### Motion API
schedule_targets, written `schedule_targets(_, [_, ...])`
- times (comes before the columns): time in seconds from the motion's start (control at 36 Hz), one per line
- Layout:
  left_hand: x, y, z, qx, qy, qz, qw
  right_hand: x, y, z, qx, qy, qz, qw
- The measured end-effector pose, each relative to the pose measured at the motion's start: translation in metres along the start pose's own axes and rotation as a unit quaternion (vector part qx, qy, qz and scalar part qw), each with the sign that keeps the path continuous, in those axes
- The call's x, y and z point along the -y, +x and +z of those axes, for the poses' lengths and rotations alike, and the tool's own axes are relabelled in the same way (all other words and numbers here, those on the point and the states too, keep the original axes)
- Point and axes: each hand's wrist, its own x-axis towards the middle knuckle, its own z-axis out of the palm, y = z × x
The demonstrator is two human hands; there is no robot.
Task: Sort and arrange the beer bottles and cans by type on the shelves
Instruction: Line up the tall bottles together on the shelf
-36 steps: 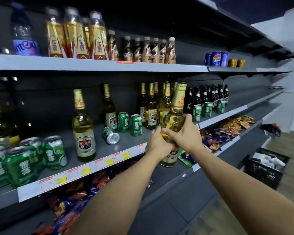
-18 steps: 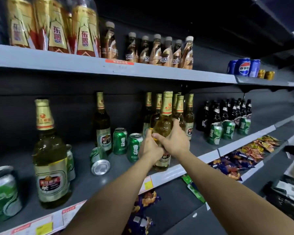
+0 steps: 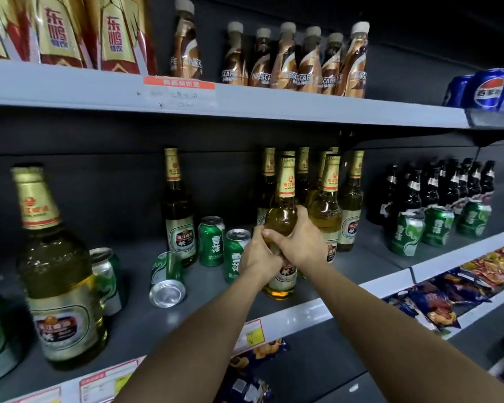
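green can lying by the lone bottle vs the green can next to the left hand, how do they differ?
The tipped green aluminium can lies on its side, silver end facing the camera; the upright green aluminium can stands, top up. The tipped one lies clear of both hands; the upright one sits right beside the left hand. Both share green-and-white livery and the grey middle shelf.

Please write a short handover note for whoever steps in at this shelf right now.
Left hand and right hand: both grip the held beer bottle, upright at the middle shelf front, beside the bottle cluster.
Done: several matching bottles grouped there; green cans stand before the dark bottles.
Left: set this bottle down; right the tipped can; move the stray bottles and and loose cans to their groups.
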Motion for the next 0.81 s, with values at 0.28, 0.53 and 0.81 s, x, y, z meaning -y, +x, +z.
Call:
schedule_targets(0.28, [0.014, -0.014, -0.017, -0.051, 0.114, 0.071, 0.990, -0.011, -0.004, 0.008, -0.022, 0.027, -0.034, 0.999])
schedule_targets(0.53, [0.026, 0.023, -0.045, -0.051, 0.207, -0.004, 0.977, -0.015, -0.009, 0.020, -0.075, 0.064, -0.036, 0.994])
schedule_targets(0.81, [0.034, 0.035, -0.061, -0.078, 0.187, -0.057, 0.978, -0.015, -0.003, 0.021, -0.064, 0.057, -0.051, 0.995])
